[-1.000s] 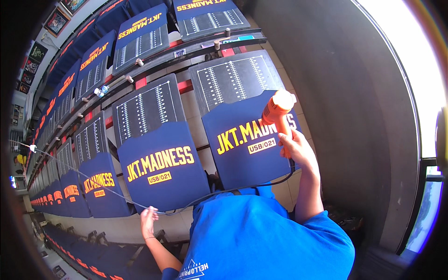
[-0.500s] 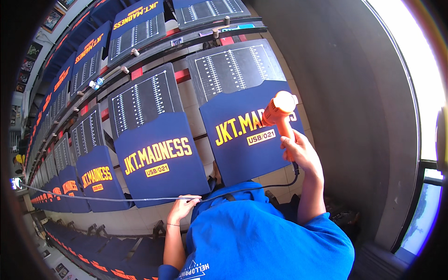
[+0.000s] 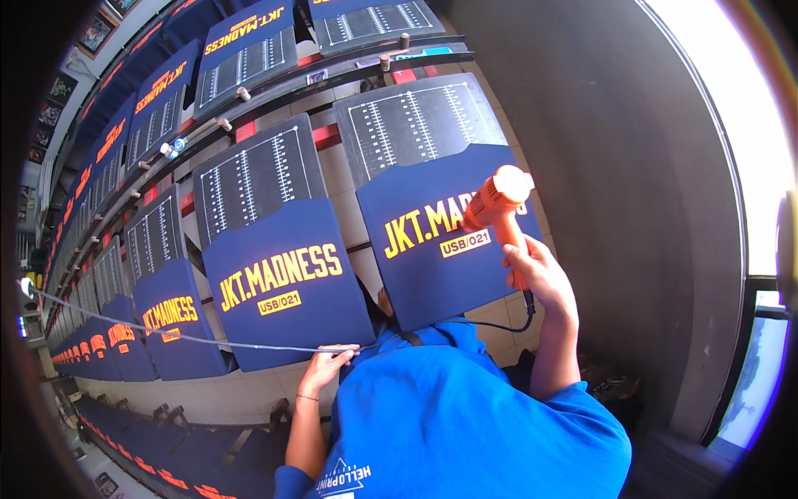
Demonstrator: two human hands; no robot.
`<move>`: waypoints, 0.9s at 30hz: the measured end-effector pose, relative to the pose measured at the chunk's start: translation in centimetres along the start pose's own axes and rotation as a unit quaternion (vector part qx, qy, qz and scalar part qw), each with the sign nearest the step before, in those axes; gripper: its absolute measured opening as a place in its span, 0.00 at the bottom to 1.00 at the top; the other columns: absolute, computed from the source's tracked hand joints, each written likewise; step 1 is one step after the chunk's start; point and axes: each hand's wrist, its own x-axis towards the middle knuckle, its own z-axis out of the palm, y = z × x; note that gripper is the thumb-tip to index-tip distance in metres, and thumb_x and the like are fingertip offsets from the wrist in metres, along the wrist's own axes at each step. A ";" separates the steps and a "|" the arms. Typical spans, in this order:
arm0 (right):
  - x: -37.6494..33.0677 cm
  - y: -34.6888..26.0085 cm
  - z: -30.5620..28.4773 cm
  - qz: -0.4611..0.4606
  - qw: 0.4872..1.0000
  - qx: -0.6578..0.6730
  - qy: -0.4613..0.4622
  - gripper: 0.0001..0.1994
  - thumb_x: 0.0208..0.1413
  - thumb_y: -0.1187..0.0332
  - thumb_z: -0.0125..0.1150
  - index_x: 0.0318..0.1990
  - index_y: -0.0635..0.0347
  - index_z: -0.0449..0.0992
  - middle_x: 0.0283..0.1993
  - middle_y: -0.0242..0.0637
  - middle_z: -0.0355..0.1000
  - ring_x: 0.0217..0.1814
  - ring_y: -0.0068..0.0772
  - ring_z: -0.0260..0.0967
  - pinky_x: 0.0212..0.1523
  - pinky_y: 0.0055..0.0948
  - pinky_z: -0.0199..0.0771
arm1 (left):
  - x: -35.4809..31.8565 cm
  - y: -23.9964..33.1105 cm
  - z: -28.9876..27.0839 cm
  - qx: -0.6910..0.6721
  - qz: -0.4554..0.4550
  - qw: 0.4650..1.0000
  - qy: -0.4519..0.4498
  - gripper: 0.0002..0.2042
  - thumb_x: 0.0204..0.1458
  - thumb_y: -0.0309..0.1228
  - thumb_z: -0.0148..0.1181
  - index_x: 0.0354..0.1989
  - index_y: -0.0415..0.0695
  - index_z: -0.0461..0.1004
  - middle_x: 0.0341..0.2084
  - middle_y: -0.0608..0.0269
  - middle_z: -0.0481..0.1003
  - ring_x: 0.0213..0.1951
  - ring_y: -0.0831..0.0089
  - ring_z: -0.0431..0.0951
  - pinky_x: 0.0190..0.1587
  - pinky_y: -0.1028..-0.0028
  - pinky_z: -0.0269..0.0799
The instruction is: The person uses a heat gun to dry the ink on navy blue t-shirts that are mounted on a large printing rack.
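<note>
My right hand [image 3: 542, 276] is closed around the handle of an orange heat gun [image 3: 504, 195]. The gun's nozzle points left, over the yellow and orange lettering on a navy shirt [image 3: 445, 287] stretched on a dark board [image 3: 420, 121]; it covers part of the print. A black cord drops from the handle and passes in front of my body. My left hand [image 3: 329, 367] pinches this cord [image 3: 220, 342] near my waist, and from there it runs off to the far left. Just beyond my left hand lies a second printed navy shirt [image 3: 287, 333] on its own board [image 3: 256, 175].
More boards with printed navy shirts [image 3: 170, 303] stretch away to the left in a row. A metal rail [image 3: 332, 83] with pegs separates them from a second row. A grey wall [image 3: 598, 166] stands at the right, and another row of shirts [image 3: 166, 441] lies at lower left.
The heat gun's nozzle has swung slightly left and down over the lettering. At the far left, the cord's end sits higher and the cord slopes more steeply. My left hand stays nearly in place.
</note>
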 end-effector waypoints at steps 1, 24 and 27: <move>0.0 0.2 0.0 0.005 1.000 0.015 -0.014 0.19 0.63 0.56 0.59 0.50 0.64 0.71 0.33 0.33 0.71 0.25 0.20 0.67 0.28 0.23 0.70 | -0.1 0.2 -0.1 0.008 -0.003 1.000 0.003 0.15 0.60 0.32 0.61 0.50 0.33 0.79 0.42 0.53 0.82 0.44 0.70 0.81 0.44 0.73 0.78; 1.9 -1.8 2.2 -0.025 0.998 -0.039 -0.036 0.15 0.65 0.58 0.57 0.46 0.63 0.71 0.31 0.32 0.71 0.25 0.22 0.70 0.26 0.24 0.70 | 6.2 -4.9 -17.2 0.390 -0.019 0.676 0.624 0.29 0.68 0.43 0.42 0.70 0.33 0.56 0.72 0.45 0.52 0.73 0.49 0.50 0.73 0.56 0.45; 2.8 -2.2 1.9 -0.026 0.999 -0.014 -0.034 0.14 0.65 0.59 0.57 0.45 0.63 0.70 0.31 0.32 0.70 0.25 0.21 0.70 0.26 0.24 0.70 | 7.6 -3.7 -18.3 0.386 -0.102 0.691 0.603 0.32 0.69 0.48 0.35 0.73 0.35 0.49 0.75 0.46 0.46 0.76 0.51 0.43 0.75 0.55 0.36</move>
